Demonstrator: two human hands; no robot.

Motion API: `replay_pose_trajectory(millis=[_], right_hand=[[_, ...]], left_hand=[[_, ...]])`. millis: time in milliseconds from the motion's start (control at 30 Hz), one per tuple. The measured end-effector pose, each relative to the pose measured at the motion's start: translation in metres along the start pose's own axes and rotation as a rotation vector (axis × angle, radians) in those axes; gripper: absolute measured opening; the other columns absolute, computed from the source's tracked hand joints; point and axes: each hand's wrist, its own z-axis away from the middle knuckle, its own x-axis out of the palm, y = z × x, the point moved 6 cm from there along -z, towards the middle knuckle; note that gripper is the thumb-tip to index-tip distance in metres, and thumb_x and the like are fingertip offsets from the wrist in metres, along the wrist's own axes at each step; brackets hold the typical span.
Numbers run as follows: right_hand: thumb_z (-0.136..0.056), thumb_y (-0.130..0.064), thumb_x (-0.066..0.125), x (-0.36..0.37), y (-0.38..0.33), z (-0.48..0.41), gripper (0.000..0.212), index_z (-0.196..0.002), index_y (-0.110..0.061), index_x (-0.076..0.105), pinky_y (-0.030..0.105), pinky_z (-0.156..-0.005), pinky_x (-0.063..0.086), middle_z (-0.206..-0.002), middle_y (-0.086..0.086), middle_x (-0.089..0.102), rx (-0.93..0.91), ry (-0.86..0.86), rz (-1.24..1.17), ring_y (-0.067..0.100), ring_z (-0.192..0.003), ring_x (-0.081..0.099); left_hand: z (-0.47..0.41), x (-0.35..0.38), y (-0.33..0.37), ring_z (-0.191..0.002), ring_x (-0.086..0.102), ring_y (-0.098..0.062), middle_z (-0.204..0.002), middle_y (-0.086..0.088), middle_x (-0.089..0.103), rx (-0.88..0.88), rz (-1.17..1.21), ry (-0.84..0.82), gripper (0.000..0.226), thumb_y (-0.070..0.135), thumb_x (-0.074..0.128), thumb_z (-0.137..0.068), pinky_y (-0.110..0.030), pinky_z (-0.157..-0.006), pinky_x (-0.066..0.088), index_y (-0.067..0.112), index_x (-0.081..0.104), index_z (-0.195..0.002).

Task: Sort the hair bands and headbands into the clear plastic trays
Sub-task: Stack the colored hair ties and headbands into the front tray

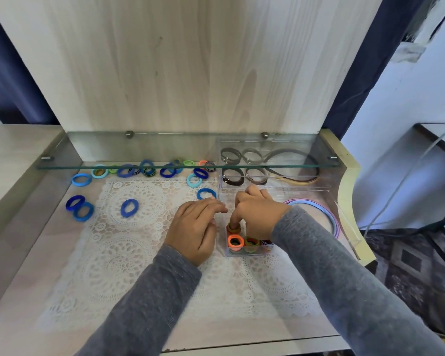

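A small clear plastic tray (226,249) stands at the right of the lace mat and holds orange, green and striped hair bands, with an orange band (235,241) at its front left. My right hand (258,211) is over this tray, a fingertip pressing a brown-orange band (233,229) at its back. My left hand (195,228) rests against the tray's left side, fingers loosely curled, holding nothing that shows. Several blue, teal and green hair bands (129,207) lie loose across the mat's far side. A larger clear tray (319,185) behind holds brown bands and headbands.
A glass shelf (139,164) runs across above the far bands. Pastel headbands (332,217) lie in a clear tray at the right, near the desk's curved edge. The white lace mat (129,265) covers the desk's middle. A wooden back panel rises behind.
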Motion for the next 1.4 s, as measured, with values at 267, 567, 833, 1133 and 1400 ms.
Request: replay_pose_trajectory(millis=[267,567,833,1133,1400], right_hand=[[-0.09,-0.009,0.046,0.003,-0.004,-0.001,0.04,-0.12,-0.029,0.063,0.04,-0.103,0.028,-0.125,0.004,0.043,0.016,-0.012,0.009,0.028,-0.118,0.029],[-0.088,-0.007,0.046,0.008,-0.001,-0.004,0.036,-0.113,-0.022,0.066,0.038,-0.102,0.029,-0.124,0.004,0.044,0.019,-0.037,-0.074,0.026,-0.117,0.029],[-0.079,0.005,0.042,0.007,0.012,-0.002,0.048,-0.101,-0.027,0.07,0.036,-0.101,0.03,-0.118,0.0,0.049,0.015,0.084,-0.299,0.022,-0.113,0.032],[-0.082,-0.008,0.048,0.015,0.034,0.005,0.03,-0.08,-0.026,0.072,0.04,-0.095,0.035,-0.11,-0.003,0.055,0.244,0.323,-0.344,0.022,-0.107,0.039],[-0.084,-0.015,0.051,0.019,0.027,0.0,0.025,-0.08,-0.025,0.073,0.04,-0.094,0.036,-0.112,-0.002,0.056,0.257,0.296,-0.302,0.023,-0.109,0.04]], left_hand=[[0.002,-0.004,0.009,-0.115,0.057,-0.013,-0.108,0.008,0.067,0.099,0.067,-0.036,0.029,0.017,0.043,-0.072,-0.042,-0.095,0.04,0.015,0.066,-0.091],[0.005,0.003,0.007,-0.127,0.05,-0.012,-0.108,0.013,0.067,0.094,0.079,-0.133,0.034,0.026,0.043,-0.068,-0.043,-0.106,0.033,0.02,0.068,-0.09],[0.004,0.004,0.007,-0.126,0.049,-0.01,-0.106,0.017,0.066,0.067,0.085,-0.169,0.037,0.028,0.039,-0.065,-0.042,-0.107,0.03,0.023,0.067,-0.088],[0.001,0.002,0.008,-0.123,0.05,-0.011,-0.12,0.011,0.061,0.038,0.073,-0.143,0.039,0.03,0.043,-0.068,-0.04,-0.102,0.034,0.02,0.062,-0.1],[0.002,0.017,0.0,-0.137,0.034,-0.017,-0.137,0.01,0.05,-0.001,-0.181,-0.235,0.042,0.049,0.03,-0.088,-0.039,-0.109,0.02,0.03,0.063,-0.107]])
